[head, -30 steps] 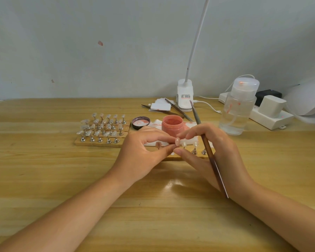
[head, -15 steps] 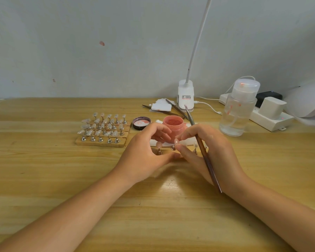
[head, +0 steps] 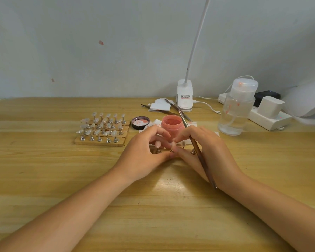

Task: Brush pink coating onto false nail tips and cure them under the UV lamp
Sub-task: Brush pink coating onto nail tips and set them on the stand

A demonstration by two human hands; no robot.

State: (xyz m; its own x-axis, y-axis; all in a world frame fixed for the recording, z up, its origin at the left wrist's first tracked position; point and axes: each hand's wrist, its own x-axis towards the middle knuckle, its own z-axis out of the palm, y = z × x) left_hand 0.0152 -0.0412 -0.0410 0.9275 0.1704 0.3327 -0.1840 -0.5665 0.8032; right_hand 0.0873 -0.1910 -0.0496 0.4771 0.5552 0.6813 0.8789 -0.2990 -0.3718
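My left hand (head: 144, 153) and my right hand (head: 209, 151) meet at a small metal stand (head: 172, 150) carrying a pale nail tip (head: 173, 143). The left thumb lies against the stand's foot and the left fingers arch over it. My right fingertips pinch the tip, and the same hand grips a brown brush (head: 200, 153) that slants up toward the open jar of pink coating (head: 171, 124). A pink-coated tip (head: 158, 143) stands just left, inside my left hand's arch. The white UV lamp (head: 305, 100) sits at the far right.
A wooden board (head: 98, 141) with several clear tips on stands lies to the left. The jar's black lid (head: 140, 122), white wipes (head: 161, 106), a clip lamp (head: 185, 96), a pump bottle (head: 236, 110) and a power strip (head: 269, 120) line the back of the wooden table (head: 44, 170).
Both hands have lowered the stand with the tip toward the table. My left index finger has lifted off and arched up. The brush has tilted more upright.
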